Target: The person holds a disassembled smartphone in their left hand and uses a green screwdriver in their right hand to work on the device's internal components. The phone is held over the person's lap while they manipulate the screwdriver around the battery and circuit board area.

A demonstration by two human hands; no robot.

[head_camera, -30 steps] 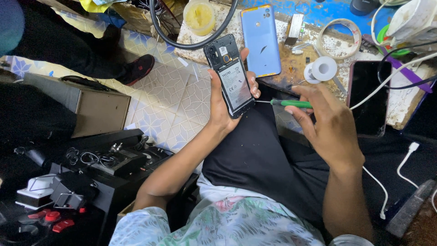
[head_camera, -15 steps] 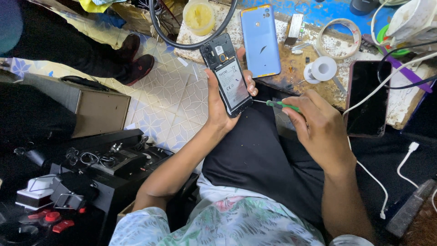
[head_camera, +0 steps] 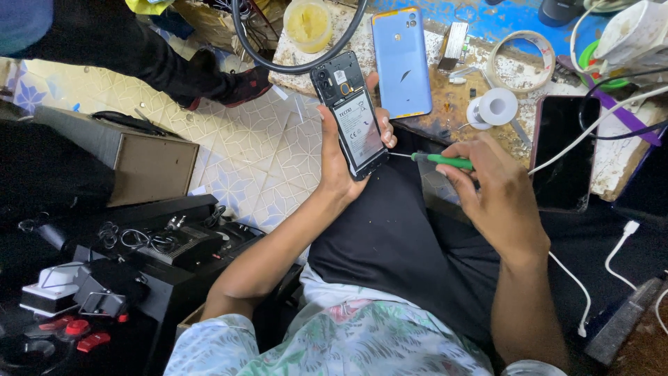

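Note:
My left hand [head_camera: 342,161] grips an opened black phone [head_camera: 350,115], its back cover off and the battery showing. In my right hand [head_camera: 495,196] is a green-handled screwdriver [head_camera: 440,161], its thin metal tip pointing left and reaching the phone's lower right edge. The light blue back cover [head_camera: 401,61] lies flat on the workbench [head_camera: 459,104] just right of the phone's top. Both hands hover above my lap, over black trousers.
On the bench are a dark phone lying screen up [head_camera: 565,152], a white tape spool [head_camera: 495,106], a yellowish jar [head_camera: 307,22] and white cables [head_camera: 605,118]. Another person's shoe [head_camera: 240,83] rests on the tiled floor. A brown box [head_camera: 149,163] and black equipment [head_camera: 167,244] stand at left.
The screwdriver tip has moved slightly left toward the phone's lower edge. My left hand keeps the phone almost still. The other person's shoe shifted right across the tiles.

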